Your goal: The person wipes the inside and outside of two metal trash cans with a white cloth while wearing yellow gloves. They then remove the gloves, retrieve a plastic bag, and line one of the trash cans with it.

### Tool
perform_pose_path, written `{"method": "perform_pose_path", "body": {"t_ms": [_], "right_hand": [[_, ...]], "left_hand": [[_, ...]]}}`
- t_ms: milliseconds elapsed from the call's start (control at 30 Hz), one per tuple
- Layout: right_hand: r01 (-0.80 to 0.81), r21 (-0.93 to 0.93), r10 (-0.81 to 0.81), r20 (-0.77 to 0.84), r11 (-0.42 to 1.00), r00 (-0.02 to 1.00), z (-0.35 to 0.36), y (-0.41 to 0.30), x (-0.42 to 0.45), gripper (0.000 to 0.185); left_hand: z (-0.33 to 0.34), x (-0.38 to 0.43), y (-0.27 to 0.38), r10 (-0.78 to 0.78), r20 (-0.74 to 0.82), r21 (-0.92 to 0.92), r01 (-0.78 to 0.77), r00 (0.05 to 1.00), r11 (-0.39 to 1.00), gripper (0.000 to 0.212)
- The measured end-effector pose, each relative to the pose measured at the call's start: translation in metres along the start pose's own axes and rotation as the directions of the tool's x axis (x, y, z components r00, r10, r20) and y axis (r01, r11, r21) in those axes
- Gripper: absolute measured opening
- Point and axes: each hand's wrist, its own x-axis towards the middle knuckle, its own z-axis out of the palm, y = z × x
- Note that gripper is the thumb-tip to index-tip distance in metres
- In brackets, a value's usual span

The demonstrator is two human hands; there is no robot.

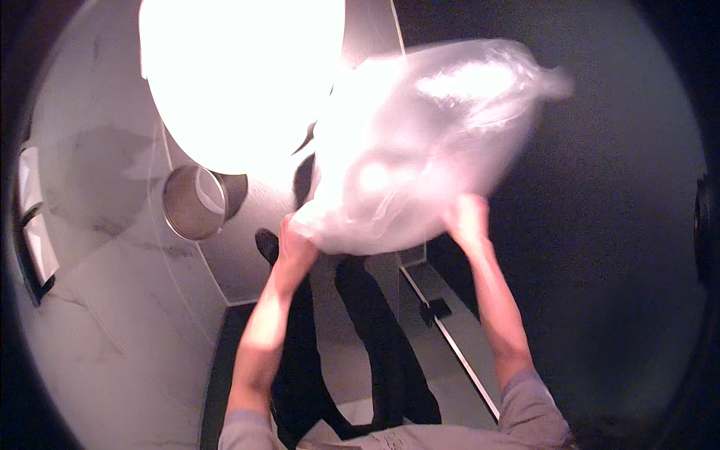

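A large translucent plastic bag (416, 146), puffed out with air, spans the space in front of me. My left hand (297, 242) grips its near left edge, the fingers closed on the film. At its near right edge is my right hand (468, 216), the fingers partly hidden by the film and blurred, with the bag's edge held between them. The bag's far end narrows to a crumpled tip at the upper right. Whether anything is inside it cannot be told.
An overexposed white rounded toilet or basin (242, 84) fills the upper left. Beside it stands a round bin (194, 202). Toilet paper rolls (39, 242) hang on the marbled wall at left. A metal rail (464, 357) runs at lower right, near a dark wall (607, 225).
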Motion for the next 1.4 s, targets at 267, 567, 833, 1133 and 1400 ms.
{"method": "perform_pose_path", "body": {"t_ms": [267,567,833,1133,1400], "right_hand": [[0.557,0.276,0.150,-0.954,0.783,0.261,0.015,0.018,0.000,0.026],[0.237,0.137,-0.210,-0.185,0.962,0.960,0.163,-0.046,0.056,0.041],[0.186,0.356,-0.280,0.236,0.916,0.931,0.353,-0.048,0.170,0.030],[0.042,0.662,-0.029,-0.031,0.749,0.999,0.220,0.046,0.213,0.020],[-0.348,0.469,0.348,0.090,0.812,0.933,0.395,0.128,0.115,0.037]], "left_hand": [[0.009,0.022,0.017,0.670,-0.289,0.503,-0.487,0.684,0.714,0.024],[0.103,0.079,-0.149,0.271,-0.294,0.095,-0.254,0.917,0.962,0.023],[0.089,0.163,-0.172,-0.070,-0.422,-0.192,-0.013,0.904,0.981,0.017],[0.080,0.219,-0.214,-0.092,-0.205,0.378,0.166,0.974,0.911,0.023],[0.104,0.199,-0.288,-0.582,-0.169,-0.794,0.240,0.796,0.559,0.016]]}}
